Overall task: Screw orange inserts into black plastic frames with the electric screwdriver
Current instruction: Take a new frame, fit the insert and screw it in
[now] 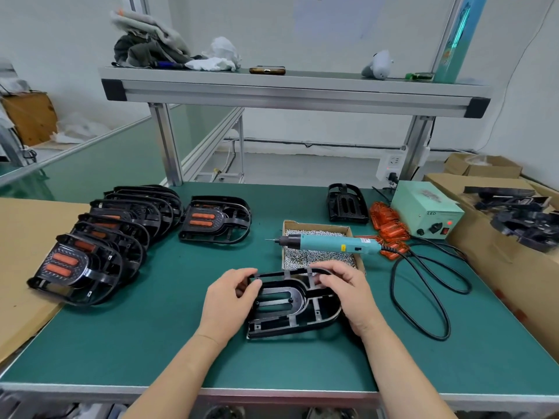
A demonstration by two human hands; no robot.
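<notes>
Head view: black frame [302, 297] lies flat on the green desk [151, 343], near the front edge, with both hands on it. Left hand [227, 300] grips its left end, right hand [351, 294] pinches the far rim (fingers curled over it). Just behind, the screwdriver [329, 244] rests across the screw box [314, 224]. Orange inserts [387, 222] are piled to the right by the power box [426, 210]; finished frames [115, 237] line up on the left.
</notes>
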